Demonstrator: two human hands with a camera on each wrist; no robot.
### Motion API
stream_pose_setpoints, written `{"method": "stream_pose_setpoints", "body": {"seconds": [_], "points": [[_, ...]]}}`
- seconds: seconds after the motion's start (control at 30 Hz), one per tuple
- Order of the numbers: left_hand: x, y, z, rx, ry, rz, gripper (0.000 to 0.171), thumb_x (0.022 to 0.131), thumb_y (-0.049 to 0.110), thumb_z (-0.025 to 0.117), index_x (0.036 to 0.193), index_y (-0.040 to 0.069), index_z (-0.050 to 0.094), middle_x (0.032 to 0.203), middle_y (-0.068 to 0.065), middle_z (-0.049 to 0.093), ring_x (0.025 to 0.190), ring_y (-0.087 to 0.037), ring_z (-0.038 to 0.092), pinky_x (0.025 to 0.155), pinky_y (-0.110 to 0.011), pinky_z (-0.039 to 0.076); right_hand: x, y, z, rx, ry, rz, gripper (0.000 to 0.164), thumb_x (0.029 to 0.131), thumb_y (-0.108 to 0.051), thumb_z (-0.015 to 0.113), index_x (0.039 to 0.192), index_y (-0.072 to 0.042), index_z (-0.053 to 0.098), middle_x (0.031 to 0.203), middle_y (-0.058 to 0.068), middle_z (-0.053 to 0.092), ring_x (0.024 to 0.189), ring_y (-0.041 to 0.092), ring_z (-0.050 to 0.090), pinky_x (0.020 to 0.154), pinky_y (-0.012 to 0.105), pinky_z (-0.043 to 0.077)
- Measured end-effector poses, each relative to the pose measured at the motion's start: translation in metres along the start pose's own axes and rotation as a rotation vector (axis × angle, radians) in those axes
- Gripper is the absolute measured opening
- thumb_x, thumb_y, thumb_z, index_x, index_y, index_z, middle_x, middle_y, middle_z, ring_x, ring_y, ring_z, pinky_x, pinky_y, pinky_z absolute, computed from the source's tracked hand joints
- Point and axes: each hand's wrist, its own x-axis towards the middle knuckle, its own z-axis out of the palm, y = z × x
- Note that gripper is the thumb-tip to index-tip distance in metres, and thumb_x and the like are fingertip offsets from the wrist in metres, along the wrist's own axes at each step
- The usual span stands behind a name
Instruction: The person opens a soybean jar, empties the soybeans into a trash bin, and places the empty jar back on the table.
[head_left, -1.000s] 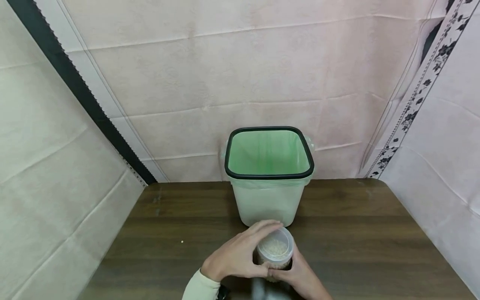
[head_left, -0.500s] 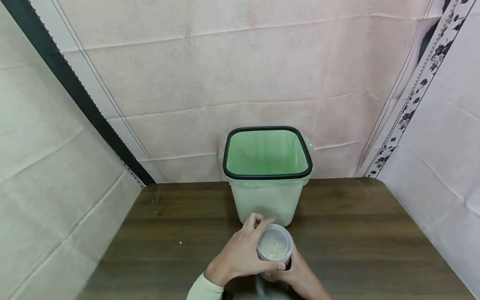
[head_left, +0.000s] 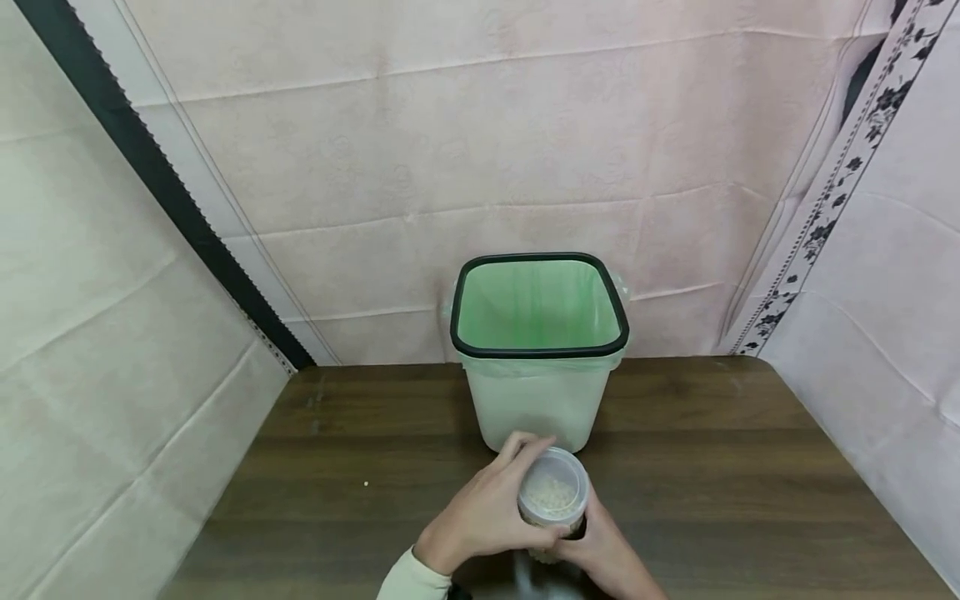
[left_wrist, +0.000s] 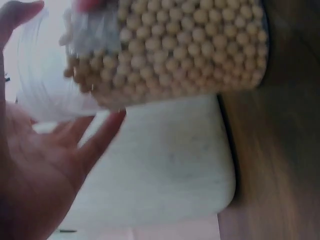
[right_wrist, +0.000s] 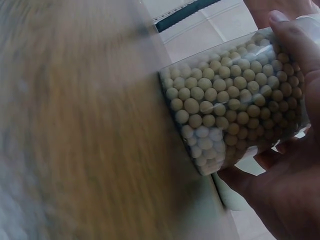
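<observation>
A clear jar (right_wrist: 232, 100) packed with round beige beans, which look like soybeans, stands near the front of the table. A translucent lid (head_left: 553, 487) tops it. My left hand (head_left: 480, 512) curls round the lid from the left, thumb at the near side and fingers at the far side. From the right, my right hand (head_left: 606, 550) grips the jar's body; its palm is mostly hidden in the head view. In the left wrist view the beans (left_wrist: 185, 45) show through the jar wall, and the left fingers lie about the lid end.
A pale green bin (head_left: 536, 400) with a black rim stands just behind the jar, against the cloth-covered back wall (head_left: 405, 167). One tiny pale speck (head_left: 365, 483) lies on the brown wooden table (head_left: 712, 467) to the left. Cloth walls flank both sides.
My left fingers and thumb have shifted round the lid, the fingers lifting and bending, then settling again. My right hand keeps its hold and the jar stays nearly in place.
</observation>
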Motion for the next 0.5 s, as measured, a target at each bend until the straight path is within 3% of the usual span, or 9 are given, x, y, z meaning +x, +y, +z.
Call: {"method": "stream_pose_setpoints", "body": {"seconds": [0.13,0.27,0.43,0.5], "points": [[0.003,0.006,0.009,0.042,0.071,-0.093,0.09,0.074,0.067,0.087,0.15,0.039,0.048,0.131,0.014,0.044,0.107,-0.008,0.059,0.087,-0.029,0.055,0.001,0.003,0.0,-0.001,0.039,-0.038,0.108,0.073,-0.009,0.096,0.162,-0.016,0.034,0.152,0.012,0.053,0.133,0.017,0.052,0.107,0.022,0.041],[0.004,0.009,0.008,0.109,0.145,-0.087,0.087,0.068,0.072,0.088,0.14,0.034,0.056,0.125,0.012,0.047,0.101,-0.008,0.059,0.08,-0.027,0.054,0.004,0.002,-0.002,-0.006,0.028,-0.021,0.108,0.073,-0.012,0.098,0.16,-0.02,0.035,0.148,0.009,0.055,0.129,0.024,0.055,0.102,0.029,0.049],[0.001,0.009,-0.022,0.06,0.289,-0.071,0.091,0.067,0.061,0.093,0.143,0.027,0.057,0.13,0.007,0.049,0.1,-0.012,0.063,0.082,-0.032,0.058,0.006,0.003,-0.002,-0.101,0.017,-0.101,0.102,0.071,-0.019,0.1,0.154,-0.026,0.041,0.145,0.003,0.056,0.124,0.019,0.058,0.103,0.026,0.047],[-0.004,0.005,-0.037,0.067,0.318,-0.073,0.093,0.067,0.054,0.094,0.147,0.026,0.056,0.134,0.006,0.048,0.106,-0.013,0.062,0.085,-0.035,0.058,0.006,0.003,-0.003,-0.151,0.033,-0.139,0.103,0.069,-0.022,0.102,0.153,-0.025,0.041,0.146,0.001,0.055,0.126,0.014,0.057,0.107,0.023,0.042]]}}
